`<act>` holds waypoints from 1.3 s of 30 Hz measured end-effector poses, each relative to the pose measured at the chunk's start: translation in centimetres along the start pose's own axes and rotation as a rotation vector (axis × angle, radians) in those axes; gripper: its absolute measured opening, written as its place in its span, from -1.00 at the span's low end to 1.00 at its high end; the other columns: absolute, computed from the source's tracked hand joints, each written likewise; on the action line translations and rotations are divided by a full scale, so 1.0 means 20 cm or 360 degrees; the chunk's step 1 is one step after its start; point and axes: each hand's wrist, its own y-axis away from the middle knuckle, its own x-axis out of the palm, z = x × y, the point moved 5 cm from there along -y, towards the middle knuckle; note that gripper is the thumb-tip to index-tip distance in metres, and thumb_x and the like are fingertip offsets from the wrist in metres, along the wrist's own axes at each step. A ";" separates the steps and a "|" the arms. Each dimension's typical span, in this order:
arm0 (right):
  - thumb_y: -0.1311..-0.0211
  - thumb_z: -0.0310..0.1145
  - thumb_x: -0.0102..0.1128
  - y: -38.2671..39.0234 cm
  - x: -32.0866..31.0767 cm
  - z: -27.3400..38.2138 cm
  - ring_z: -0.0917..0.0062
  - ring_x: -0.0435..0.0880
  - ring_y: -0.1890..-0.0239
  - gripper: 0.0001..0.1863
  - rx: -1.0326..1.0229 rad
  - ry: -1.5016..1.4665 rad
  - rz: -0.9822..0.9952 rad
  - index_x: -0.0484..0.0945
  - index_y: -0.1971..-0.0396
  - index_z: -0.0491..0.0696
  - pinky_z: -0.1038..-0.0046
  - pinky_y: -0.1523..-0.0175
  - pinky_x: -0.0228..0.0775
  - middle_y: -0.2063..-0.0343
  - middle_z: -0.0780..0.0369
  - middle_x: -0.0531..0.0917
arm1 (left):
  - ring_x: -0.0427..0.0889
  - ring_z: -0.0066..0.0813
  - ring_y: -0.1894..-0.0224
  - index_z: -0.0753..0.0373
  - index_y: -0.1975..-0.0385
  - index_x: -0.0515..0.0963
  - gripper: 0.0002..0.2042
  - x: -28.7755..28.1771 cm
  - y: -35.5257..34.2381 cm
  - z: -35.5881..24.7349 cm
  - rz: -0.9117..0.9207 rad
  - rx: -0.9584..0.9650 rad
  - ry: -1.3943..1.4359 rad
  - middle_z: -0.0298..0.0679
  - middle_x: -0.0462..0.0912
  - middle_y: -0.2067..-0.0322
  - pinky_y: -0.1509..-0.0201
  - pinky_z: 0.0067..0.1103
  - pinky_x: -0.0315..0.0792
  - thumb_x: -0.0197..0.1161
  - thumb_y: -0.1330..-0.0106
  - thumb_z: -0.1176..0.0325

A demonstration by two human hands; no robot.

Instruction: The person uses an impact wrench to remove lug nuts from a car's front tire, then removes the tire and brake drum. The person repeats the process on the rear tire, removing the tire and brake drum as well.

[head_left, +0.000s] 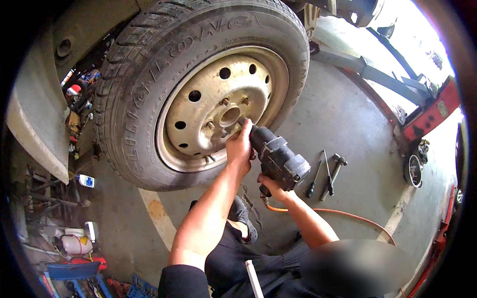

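A tyre (129,114) on a pale steel rim (189,119) hangs at the upper middle, with studs around its hub (229,115). My left hand (238,148) grips the front of a black air impact wrench (280,161), whose nose is against the lower right of the hub area; the exact contact point is hidden. My right hand (273,186) is closed on the wrench's handle below the body. An orange air hose (348,216) runs from the handle toward the lower right.
Screwdrivers (312,186) and a hammer (334,176) lie on the floor (362,154) at right, near a red-and-grey lift (427,119) and a round metal container (413,170). A car body panel (39,124) hangs at left above assorted bottles and tools (74,243). My shoe (243,223) is below.
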 end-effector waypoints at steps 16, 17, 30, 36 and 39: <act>-0.13 -0.41 0.27 -0.03 0.13 0.08 0.48 0.60 0.32 -0.73 -0.0035 -0.0692 -0.0051 0.48 0.16 -0.08 0.39 0.15 0.49 0.36 0.24 0.59 | 0.28 -0.64 0.82 0.10 0.63 0.45 -0.58 0.00 -0.04 -0.04 -0.0049 0.0005 -0.0183 -0.47 0.37 0.74 0.79 -0.60 0.09 0.34 -0.21 -0.10; -0.10 -0.48 0.27 -0.04 0.16 0.06 0.47 0.62 0.29 -0.69 0.0032 -0.0903 -0.0037 0.46 0.13 -0.09 0.38 0.12 0.50 0.35 0.23 0.59 | 0.29 -0.64 0.82 0.11 0.63 0.45 -0.57 0.00 -0.04 -0.05 -0.0037 0.0021 -0.0190 -0.46 0.37 0.74 0.79 -0.60 0.10 0.34 -0.20 -0.10; 0.01 -0.56 0.26 0.16 -0.07 -0.06 0.47 0.58 0.36 -0.42 -0.0009 -0.1118 -0.0390 0.42 -0.12 -0.06 0.38 0.16 0.49 0.38 0.26 0.54 | 0.22 -0.66 0.87 0.17 0.59 0.38 -0.49 0.17 -0.04 -0.01 0.0159 0.0098 0.0000 -0.47 0.26 0.83 0.82 -0.64 0.04 0.21 -0.27 -0.20; 0.08 -0.49 0.21 0.36 -0.26 0.07 0.36 0.61 0.39 -0.35 0.0191 -0.1357 -0.0016 0.37 -0.14 -0.18 0.32 0.19 0.46 0.46 0.12 0.59 | 0.31 -0.62 0.80 0.22 0.58 0.48 -0.47 0.24 -0.11 0.14 0.0153 -0.0093 -0.0049 -0.41 0.34 0.74 0.82 -0.65 0.09 0.11 -0.30 -0.21; 0.09 -0.49 0.23 0.41 -0.32 0.09 0.37 0.62 0.38 -0.37 0.0193 -0.1296 0.0074 0.39 -0.12 -0.19 0.32 0.22 0.47 0.45 0.12 0.60 | 0.40 -0.55 0.73 0.19 0.57 0.49 -0.54 0.35 -0.05 0.19 0.0365 -0.0278 0.0061 -0.34 0.43 0.66 0.79 -0.60 0.15 0.11 -0.32 -0.12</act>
